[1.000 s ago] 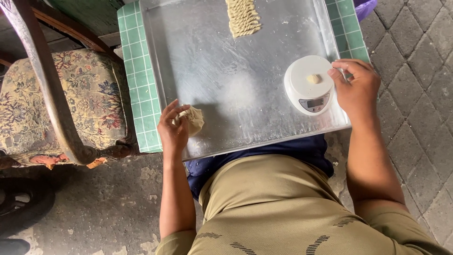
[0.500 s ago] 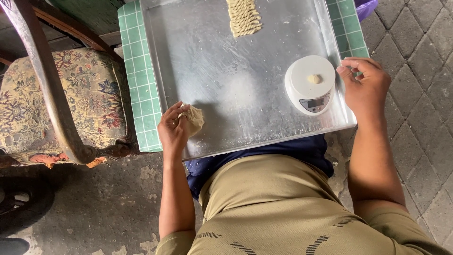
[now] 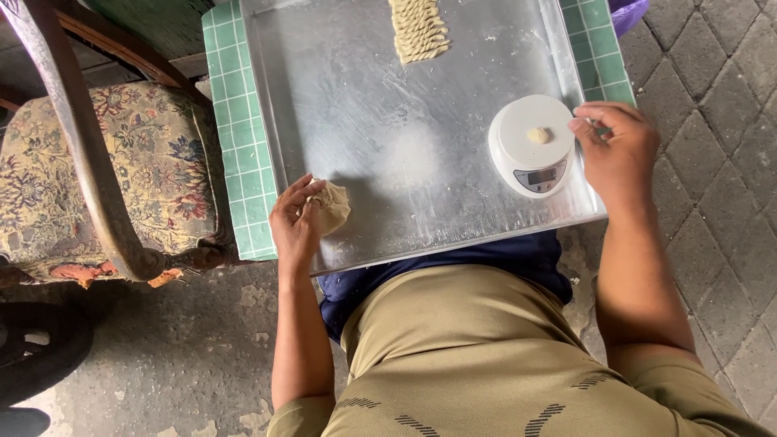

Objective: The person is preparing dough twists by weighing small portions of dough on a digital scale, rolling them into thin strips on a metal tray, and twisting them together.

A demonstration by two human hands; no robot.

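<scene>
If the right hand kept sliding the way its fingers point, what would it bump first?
Probably the round white scale. The right hand has its fingertips aimed left, right at the scale's rim, with the small dough piece sitting on its top further along. How high the fingers are above the tray is unclear.

A floral upholstered chair (image 3: 97, 174) with a dark wooden frame stands left of the green checked cloth (image 3: 239, 137); grey paving stones (image 3: 712, 105) lie right.
</scene>
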